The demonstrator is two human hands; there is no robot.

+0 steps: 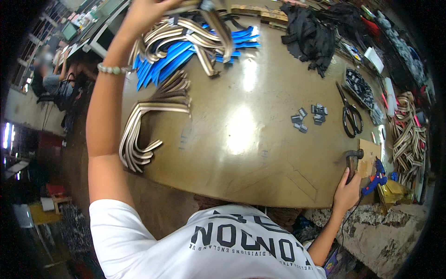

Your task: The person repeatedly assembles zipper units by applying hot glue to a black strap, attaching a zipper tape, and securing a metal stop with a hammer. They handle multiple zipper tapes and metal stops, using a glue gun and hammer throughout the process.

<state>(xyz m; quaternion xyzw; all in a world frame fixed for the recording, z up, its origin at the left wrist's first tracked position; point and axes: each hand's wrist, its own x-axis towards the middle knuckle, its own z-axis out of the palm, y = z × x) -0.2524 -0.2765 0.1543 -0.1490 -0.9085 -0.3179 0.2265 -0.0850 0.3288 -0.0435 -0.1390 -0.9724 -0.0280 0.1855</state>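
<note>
My left hand (pixel 149 10) reaches to the far left of the table, its fingertips partly cut off by the upper edge. It grips a striped webbing strap (pixel 220 32), brown, cream and black, which arches up from a heap of similar straps (pixel 186 29) with dark buckles. Blue strips (pixel 162 63) lie under that heap. Nearer me, a bundle of striped straps (pixel 134 123) bends over the table's left edge. At the right, my right hand (pixel 346 189) is closed around the handle of a hammer (pixel 352 162), its head resting by a piece of cardboard (pixel 368 156).
Several small dark buckles (pixel 302 122) lie right of centre, beside black scissors (pixel 350 114). A bag of buckles (pixel 358 86), black fabric (pixel 309 35) and a blue glue gun (pixel 375 179) line the right side. More striped straps (pixel 409 135) pile up beyond. A person (pixel 51 79) sits far left.
</note>
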